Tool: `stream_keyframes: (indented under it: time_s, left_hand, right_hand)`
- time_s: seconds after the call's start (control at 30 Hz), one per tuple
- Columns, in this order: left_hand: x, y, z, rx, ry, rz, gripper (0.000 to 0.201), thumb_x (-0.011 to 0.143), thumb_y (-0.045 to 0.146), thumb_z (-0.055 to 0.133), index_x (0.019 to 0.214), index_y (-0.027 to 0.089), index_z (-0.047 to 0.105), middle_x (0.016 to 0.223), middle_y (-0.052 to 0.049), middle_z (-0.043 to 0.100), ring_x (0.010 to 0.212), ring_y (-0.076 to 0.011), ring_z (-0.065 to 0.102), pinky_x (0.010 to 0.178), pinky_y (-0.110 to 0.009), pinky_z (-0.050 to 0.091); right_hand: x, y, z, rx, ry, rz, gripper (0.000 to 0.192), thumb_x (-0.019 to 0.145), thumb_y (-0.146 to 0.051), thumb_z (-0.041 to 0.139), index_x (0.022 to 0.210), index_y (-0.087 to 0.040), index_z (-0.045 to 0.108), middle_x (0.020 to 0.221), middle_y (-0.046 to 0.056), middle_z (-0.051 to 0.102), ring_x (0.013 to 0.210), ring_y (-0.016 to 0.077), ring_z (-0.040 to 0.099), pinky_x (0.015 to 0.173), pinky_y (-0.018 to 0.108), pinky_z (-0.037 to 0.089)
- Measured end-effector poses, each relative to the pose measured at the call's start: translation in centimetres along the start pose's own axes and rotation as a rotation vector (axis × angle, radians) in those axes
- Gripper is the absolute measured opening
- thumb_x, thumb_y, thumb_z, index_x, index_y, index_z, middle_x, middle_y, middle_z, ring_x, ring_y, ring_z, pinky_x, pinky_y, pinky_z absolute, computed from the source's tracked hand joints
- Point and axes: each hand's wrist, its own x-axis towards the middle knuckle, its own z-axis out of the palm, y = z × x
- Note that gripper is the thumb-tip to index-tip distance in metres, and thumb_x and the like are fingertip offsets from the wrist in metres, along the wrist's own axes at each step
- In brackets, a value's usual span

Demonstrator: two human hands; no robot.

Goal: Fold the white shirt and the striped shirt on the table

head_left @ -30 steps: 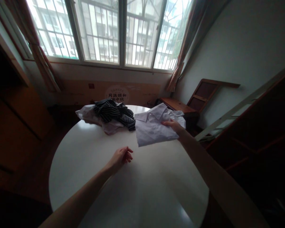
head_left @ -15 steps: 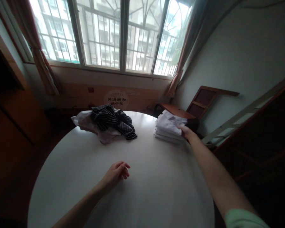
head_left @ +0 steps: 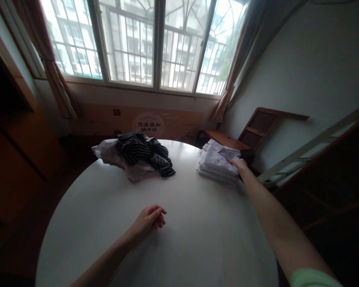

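At the table's far right lies a stack of folded white shirts, collars uppermost on the top one. My right hand reaches out to the stack's near right side, its fingers closed on the edge of the top shirt. My left hand hovers over the middle of the table, fingers loosely bent and apart, with nothing in them. Beyond it, at the far left, sits a crumpled heap of clothes: a black garment with white stripes over pale, thin cloth.
Everything lies on a round white table. Behind it stand a wooden chair and a barred window with curtains. An orange printed panel runs below the sill. A pale ladder-like frame leans at right.
The view has shifted slightly. My right hand stays at the stack's right edge, its fingers a little further over the top shirt. My left hand has barely moved.
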Motion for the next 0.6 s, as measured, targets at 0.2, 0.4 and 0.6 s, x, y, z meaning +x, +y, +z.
stream_keyframes:
  time_s: [0.2,0.4,0.6]
  left_hand:
    - [0.0,0.0,0.1,-0.013,0.007,0.013,0.032,0.070,0.044,0.054,0.075,0.013,0.057,0.057,-0.001,0.058,0.049,-0.0073,0.050,0.048,-0.019,0.032]
    - [-0.4,0.6,0.3,0.002,0.031,0.004,0.031,0.071,0.043,0.053,0.074,0.013,0.057,0.057,-0.001,0.058,0.047,-0.0069,0.050,0.047,-0.019,0.031]
    - [-0.3,0.6,0.2,-0.022,-0.004,0.010,0.029,0.068,0.042,0.055,0.074,0.013,0.057,0.056,0.000,0.058,0.046,-0.0061,0.049,0.047,-0.018,0.034]
  right_hand:
    - [-0.9,-1.3,2.8,-0.194,-0.009,-0.260,0.058,0.083,-0.036,0.039,0.133,-0.009,0.024,0.137,0.020,0.026,0.126,0.0300,0.022,0.098,0.048,0.022]
    - [-3.6,-2.4,6.1,-0.352,-0.146,-0.330,0.055,0.077,-0.042,0.048,0.119,-0.007,0.045,0.128,0.022,0.039,0.119,0.0370,0.030,0.094,0.054,0.021]
    - [-11.9,-9.2,9.4,-0.299,-0.100,-0.677,0.049,0.080,-0.037,0.046,0.119,-0.009,0.042,0.126,0.018,0.043,0.118,0.0265,0.034,0.098,0.039,0.022]
